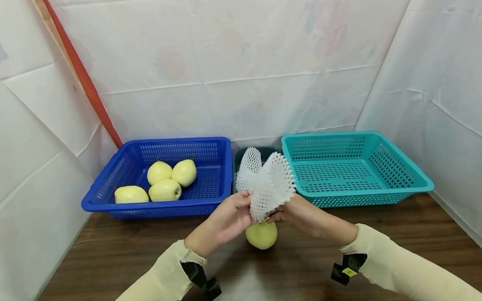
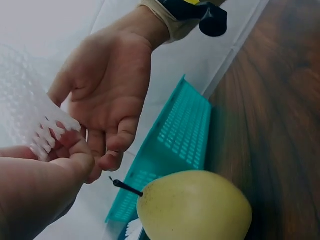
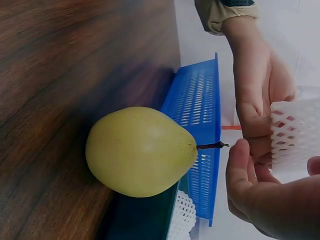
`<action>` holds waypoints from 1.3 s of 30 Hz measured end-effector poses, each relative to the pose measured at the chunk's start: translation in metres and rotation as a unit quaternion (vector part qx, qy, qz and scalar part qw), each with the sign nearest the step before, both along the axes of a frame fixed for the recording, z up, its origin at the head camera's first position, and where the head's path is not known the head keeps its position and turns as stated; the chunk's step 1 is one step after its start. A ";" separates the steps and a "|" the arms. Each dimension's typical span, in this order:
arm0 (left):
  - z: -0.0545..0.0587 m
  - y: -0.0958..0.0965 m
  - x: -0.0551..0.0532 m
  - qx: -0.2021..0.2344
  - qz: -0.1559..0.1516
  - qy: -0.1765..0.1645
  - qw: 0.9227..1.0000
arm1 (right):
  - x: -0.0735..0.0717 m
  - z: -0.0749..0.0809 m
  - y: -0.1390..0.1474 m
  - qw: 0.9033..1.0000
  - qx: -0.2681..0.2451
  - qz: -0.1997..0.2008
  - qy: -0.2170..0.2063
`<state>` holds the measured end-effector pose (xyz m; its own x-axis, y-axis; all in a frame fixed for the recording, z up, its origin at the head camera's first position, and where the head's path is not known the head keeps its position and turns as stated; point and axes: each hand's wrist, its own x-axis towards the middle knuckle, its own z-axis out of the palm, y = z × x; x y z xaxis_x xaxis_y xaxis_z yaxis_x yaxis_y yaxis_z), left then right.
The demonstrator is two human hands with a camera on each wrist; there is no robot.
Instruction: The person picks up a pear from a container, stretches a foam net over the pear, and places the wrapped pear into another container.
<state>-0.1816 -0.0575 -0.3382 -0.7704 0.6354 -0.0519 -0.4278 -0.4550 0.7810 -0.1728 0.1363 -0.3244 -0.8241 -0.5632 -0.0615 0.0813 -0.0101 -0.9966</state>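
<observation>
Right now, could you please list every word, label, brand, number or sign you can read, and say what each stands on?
No text can be read in any view.
Yellow label on the black device at the right wrist: too small to read.
Held foam net, front pear, blue basket, turquoise basket: no writing visible.

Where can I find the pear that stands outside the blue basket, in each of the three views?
Head: the pear is below the middle, slightly right, under the left hand and right hand.
Left wrist: the pear is at the bottom, right of centre, cut by the edge.
Right wrist: the pear is whole, left of centre.
Shared landmark: the white foam net held in the hands.
</observation>
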 end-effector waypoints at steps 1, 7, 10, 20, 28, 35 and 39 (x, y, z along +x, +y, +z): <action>-0.001 0.000 0.000 -0.007 0.007 0.004 1.000 | 0.000 0.000 0.000 1.000 -0.004 -0.009 -0.002; -0.006 -0.003 0.000 -0.052 0.033 0.028 0.998 | -0.003 -0.001 -0.002 0.996 -0.019 -0.059 -0.056; -0.008 -0.003 0.000 -0.062 0.037 0.025 0.997 | -0.005 -0.002 -0.002 0.994 -0.046 -0.061 -0.076; -0.011 -0.006 0.000 0.017 0.026 -0.013 0.999 | -0.010 -0.007 0.000 0.960 -0.203 -0.089 -0.171; -0.012 -0.010 -0.005 0.025 0.030 -0.050 0.998 | -0.011 -0.008 0.003 0.960 -0.181 -0.038 -0.209; -0.013 -0.014 -0.007 0.010 0.018 -0.069 0.997 | -0.011 -0.012 0.005 0.970 -0.084 -0.022 -0.228; -0.017 -0.018 -0.005 -0.027 -0.008 -0.052 0.998 | -0.011 -0.013 0.005 0.970 -0.089 -0.026 -0.223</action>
<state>-0.1867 -0.0755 -0.3555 -0.7495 0.6410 -0.1656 -0.5143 -0.4063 0.7552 -0.1836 0.1416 -0.3371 -0.7653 -0.5562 -0.3239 0.4992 -0.1953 -0.8442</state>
